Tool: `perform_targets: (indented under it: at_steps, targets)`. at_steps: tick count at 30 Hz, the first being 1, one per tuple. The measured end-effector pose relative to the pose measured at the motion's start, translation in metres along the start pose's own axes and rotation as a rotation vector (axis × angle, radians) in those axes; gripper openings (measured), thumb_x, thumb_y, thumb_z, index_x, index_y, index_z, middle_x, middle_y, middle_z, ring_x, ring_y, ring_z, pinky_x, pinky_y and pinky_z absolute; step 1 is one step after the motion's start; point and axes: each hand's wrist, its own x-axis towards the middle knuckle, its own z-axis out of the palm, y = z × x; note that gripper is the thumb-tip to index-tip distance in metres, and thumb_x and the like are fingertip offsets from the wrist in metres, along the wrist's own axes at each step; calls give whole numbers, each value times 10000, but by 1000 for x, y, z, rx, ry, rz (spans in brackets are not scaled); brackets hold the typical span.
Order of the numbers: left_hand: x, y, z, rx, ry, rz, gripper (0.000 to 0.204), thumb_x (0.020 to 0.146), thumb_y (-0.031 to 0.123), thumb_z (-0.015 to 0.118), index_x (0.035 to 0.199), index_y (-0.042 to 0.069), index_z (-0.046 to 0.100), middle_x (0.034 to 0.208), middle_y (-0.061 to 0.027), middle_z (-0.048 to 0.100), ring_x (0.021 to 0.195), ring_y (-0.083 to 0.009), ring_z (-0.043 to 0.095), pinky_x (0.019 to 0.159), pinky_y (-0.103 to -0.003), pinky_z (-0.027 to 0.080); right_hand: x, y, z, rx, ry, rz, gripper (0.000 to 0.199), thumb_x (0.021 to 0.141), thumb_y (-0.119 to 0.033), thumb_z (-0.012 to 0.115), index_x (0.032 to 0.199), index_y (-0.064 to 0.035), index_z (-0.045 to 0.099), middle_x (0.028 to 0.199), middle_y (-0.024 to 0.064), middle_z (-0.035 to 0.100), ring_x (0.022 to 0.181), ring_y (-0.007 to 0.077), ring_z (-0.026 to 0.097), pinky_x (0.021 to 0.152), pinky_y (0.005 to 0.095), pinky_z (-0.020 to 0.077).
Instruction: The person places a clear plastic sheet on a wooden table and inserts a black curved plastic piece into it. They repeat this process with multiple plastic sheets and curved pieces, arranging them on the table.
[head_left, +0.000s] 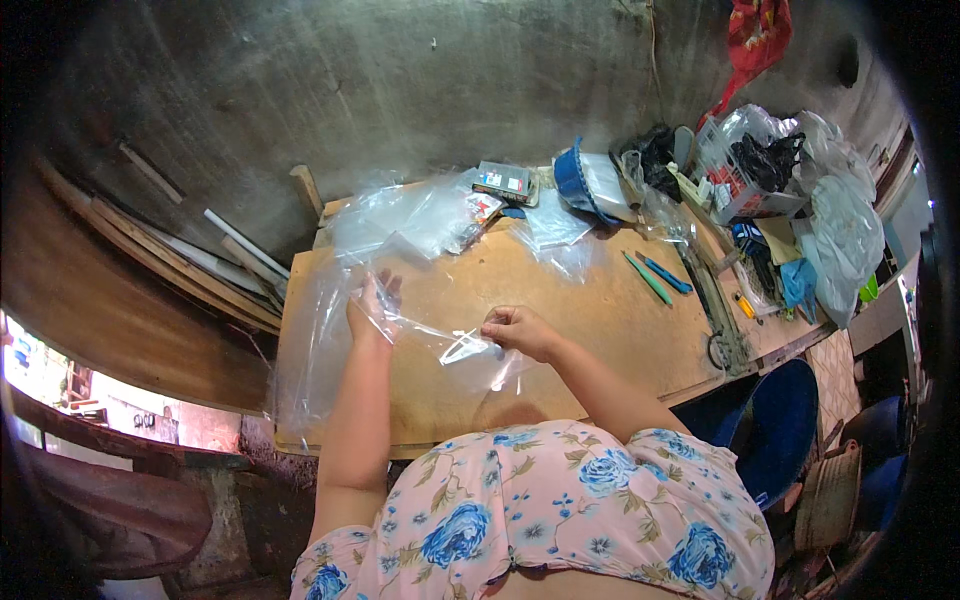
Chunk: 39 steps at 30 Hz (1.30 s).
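Note:
A large clear plastic bag (318,345) spreads over the left part of the wooden table, its film reaching across to the middle. My left hand (374,305) is at the bag with its fingers apart and palm turned up; film lies over it, though I cannot tell whether the hand is inside the bag or under it. Further right, my right hand (515,330) pinches the edge of the film between thumb and fingers. Glare whitens the creased plastic beside that hand. Beyond my left hand lies a heap of clear plastic bags (390,222).
At the table's back sit a grey box (505,182) and a blue basin (585,180) on its side. Green scissors or pliers-like tool (648,278) and blue tool (664,274) lie right. A crate (752,195) overflows with bags. A blue chair (785,425) stands by the right edge.

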Motion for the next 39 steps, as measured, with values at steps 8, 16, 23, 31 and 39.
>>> perform_targets:
  at_steps: [8,16,23,31,39]
  targets:
    - [23,59,-23,82,190,316,246,931,263,495,949,27,561,881,-40,583,714,-125,550,585,-249,454,-10,13,-32,-490,-76,190,272,820,-83,613,1075,1,568,686,77,604,553,134,574,460,267,454]
    - [-22,40,-53,603,-7,214,197,904,199,534,897,13,600,669,-39,609,521,-104,544,464,-240,411,127,-23,10,-352,655,-247,153,828,-36,576,976,-14,543,809,78,607,695,152,615,530,297,518]
    - [-42,26,-65,912,102,402,328,915,271,528,730,2,561,561,-42,546,431,-114,507,410,-265,414,214,-49,39,-628,704,-618,436,774,-144,647,1162,-16,496,1035,192,600,1017,306,590,806,366,485]
    - [-32,9,-63,617,105,216,300,904,275,556,780,1,568,612,-48,565,464,-104,514,443,-238,427,104,-27,61,173,-283,265,620,850,-564,501,1196,-51,515,1179,77,566,1022,243,566,790,392,465]
    - [-31,-31,-16,561,-101,127,264,859,264,633,937,29,545,740,-33,588,557,-102,547,481,-219,394,53,-32,36,349,20,68,151,865,-122,609,960,-7,582,848,86,639,752,165,621,623,247,498]
